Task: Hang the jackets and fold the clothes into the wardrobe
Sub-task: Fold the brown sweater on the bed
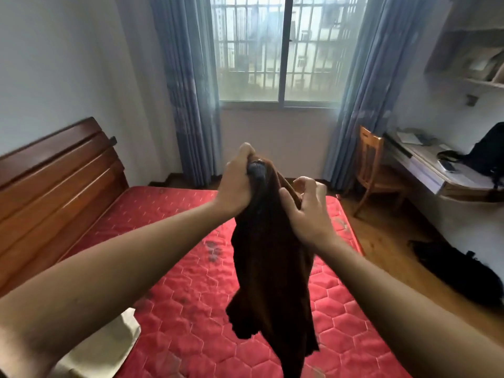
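Garment: dark brown cloth, matt, soft-looking, slightly fuzzy. Mattress: red quilted fabric, stitched hexagons, some dark stains. Headboard: reddish wood, glossy. Chair: light wood. Floor: wood, mild sheen. Curtains: blue cloth. Window bars: metal.

Red mattress (barred window behind)

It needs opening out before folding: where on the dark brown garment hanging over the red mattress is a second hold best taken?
The lighter top edge of the dark brown fabric garment, just right of the left hand, taken from the right. It hangs bunched from that grip, and this edge stands exposed; the right hand pinches it there.
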The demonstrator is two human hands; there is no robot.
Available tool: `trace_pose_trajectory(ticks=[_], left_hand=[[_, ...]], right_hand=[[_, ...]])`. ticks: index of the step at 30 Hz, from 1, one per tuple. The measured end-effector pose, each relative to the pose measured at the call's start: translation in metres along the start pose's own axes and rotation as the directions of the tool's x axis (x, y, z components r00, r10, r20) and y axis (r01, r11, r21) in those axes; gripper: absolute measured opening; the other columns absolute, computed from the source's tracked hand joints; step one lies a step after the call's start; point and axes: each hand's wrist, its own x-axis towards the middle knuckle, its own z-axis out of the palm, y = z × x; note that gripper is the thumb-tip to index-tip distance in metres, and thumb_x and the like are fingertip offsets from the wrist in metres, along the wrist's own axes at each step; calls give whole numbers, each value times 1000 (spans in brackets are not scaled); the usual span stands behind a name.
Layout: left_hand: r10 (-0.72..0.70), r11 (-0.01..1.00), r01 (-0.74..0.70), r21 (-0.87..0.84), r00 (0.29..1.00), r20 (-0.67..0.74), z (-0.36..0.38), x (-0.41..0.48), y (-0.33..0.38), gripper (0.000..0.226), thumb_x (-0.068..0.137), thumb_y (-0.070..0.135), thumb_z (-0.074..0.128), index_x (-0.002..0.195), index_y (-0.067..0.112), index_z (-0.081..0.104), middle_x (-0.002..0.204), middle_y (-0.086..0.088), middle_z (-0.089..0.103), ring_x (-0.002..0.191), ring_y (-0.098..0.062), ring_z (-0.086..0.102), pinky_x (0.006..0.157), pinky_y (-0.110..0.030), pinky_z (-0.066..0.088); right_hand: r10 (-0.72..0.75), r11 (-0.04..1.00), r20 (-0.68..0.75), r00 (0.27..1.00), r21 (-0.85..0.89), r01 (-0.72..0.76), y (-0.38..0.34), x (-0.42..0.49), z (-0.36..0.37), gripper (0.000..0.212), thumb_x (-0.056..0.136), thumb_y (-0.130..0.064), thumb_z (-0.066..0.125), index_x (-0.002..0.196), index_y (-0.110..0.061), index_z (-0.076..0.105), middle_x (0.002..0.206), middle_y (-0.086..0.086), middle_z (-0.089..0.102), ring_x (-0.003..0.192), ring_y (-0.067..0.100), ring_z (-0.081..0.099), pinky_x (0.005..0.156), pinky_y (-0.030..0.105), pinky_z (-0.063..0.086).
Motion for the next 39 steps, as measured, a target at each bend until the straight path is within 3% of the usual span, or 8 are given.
trace_pose_trajectory(ticks=[2,5,10,15,20,27,33,39], left_hand=[[66,998,-66,6,998,12,7,11,15,20,93,0,53,89,16,42,74,6,50,67,-10,46,65,-31,43],[160,984,-162,69,986,41,15,21,41,22,87,1,57,88,17,41,71,6,50,65,-20,48,63,-28,43],[198,962,-214,170,975,106,18,36,73,17,86,0,55,86,14,45,75,1,55,70,-19,53,61,-24,39],[133,943,-160,293,985,107,20,42,86,16,90,10,57,89,20,45,74,10,52,66,-2,48,57,-11,32],[106,926,-122,357,992,62,6,42,79,14,93,23,59,84,18,50,73,6,52,66,-3,47,60,-16,30],[72,892,-108,438,993,98,-30,25,48,13,94,19,57,85,17,48,68,2,52,63,-16,50,59,-28,36],[56,764,-140,630,987,151,-65,12,27,16,101,28,54,95,14,49,68,-3,55,62,-25,53,59,-38,41],[66,694,-153,703,987,149,-99,2,20,26,104,41,43,98,17,52,76,-1,58,73,-33,62,65,-45,51]], right_hand=[[-249,967,-244,937,-120,226,2,-28,3,56,94,-62,51,130,-18,48,128,7,44,121,26,46,100,47,42],[-528,816,-83,845,-324,479,8,-65,17,60,93,-62,55,137,-23,48,115,10,50,103,28,52,84,41,44],[-341,704,169,925,-606,371,35,-67,23,76,84,-76,52,144,-30,40,101,10,55,84,31,59,67,41,51],[-78,902,169,983,-408,142,14,-39,17,87,83,-70,61,146,-20,26,125,10,49,114,31,54,92,48,53],[-102,965,151,983,-225,134,38,-13,2,51,94,-12,52,135,-20,23,106,12,62,88,34,66,70,45,54],[-65,991,34,997,-113,69,87,38,-47,18,95,0,40,99,-18,42,73,2,55,68,30,54,53,35,32],[-154,986,-38,987,56,156,69,74,-83,25,98,-5,43,120,-16,45,86,14,63,78,38,58,69,39,38],[-718,477,340,607,-394,786,67,99,-116,71,91,-65,54,140,-17,35,106,21,72,71,45,71,57,47,56]])
